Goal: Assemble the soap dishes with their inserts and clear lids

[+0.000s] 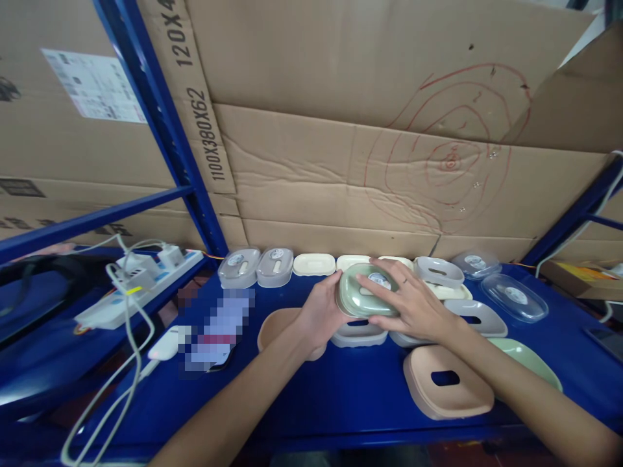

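Between my two hands, above the blue shelf, is a green plastic box with a clear lid and a round sticker on top. My left hand grips its left side, fingers wrapped round the edge. Across the lid and right side lie the fingers of my right hand, holding it too. Below the box, grey oval plastic pieces with slots rest on the shelf. A peach tray sits partly behind my left wrist. Under my right forearm stands a peach slotted piece, with a green one beyond it.
Two lidded grey boxes and cream pieces line the back by the cardboard wall. Clear lids lie at the right. On the left are a blurred-out phone, white cables and a power strip. Blue posts frame the shelf.
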Demonstrator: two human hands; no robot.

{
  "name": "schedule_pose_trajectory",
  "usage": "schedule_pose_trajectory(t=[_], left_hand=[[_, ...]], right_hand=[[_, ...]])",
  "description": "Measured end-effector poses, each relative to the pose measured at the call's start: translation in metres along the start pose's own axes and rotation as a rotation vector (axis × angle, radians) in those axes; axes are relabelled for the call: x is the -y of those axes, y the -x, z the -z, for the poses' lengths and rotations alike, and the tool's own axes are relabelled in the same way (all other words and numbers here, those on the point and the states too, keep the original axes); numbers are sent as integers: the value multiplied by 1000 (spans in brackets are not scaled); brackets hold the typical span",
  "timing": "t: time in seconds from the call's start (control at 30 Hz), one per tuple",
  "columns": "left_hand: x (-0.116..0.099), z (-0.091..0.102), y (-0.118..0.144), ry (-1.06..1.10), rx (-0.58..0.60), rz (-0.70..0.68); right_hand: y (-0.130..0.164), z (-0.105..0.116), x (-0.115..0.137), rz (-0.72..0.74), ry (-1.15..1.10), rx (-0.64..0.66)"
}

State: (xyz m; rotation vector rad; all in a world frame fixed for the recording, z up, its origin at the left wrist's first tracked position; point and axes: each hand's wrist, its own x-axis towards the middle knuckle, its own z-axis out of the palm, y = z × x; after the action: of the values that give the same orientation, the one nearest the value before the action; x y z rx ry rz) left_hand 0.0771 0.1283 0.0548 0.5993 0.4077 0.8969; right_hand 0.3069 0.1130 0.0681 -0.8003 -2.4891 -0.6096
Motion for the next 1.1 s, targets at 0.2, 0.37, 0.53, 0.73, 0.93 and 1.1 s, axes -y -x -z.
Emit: schedule_pose_trajectory(t=[0.2,0.37,0.53,0.73,0.93,1.1], left_hand=[[6,-4,5,-125,78,-67],[8,-3,6,-228,32,-103],[9,0,8,-248,23,-111],[5,-4,10,-256,-15,-57],[9,-5,4,-245,-48,-53],[16,1,-1,-300,-100,-158]], right_hand=[[3,3,4,-9,9,8],[4,5,4,24,40,10],[6,4,3,25,27,11],[8,3,2,61,30,-8],[11,-1,4,-24,-136,-12],[7,-10,9,-447,-607,-219]])
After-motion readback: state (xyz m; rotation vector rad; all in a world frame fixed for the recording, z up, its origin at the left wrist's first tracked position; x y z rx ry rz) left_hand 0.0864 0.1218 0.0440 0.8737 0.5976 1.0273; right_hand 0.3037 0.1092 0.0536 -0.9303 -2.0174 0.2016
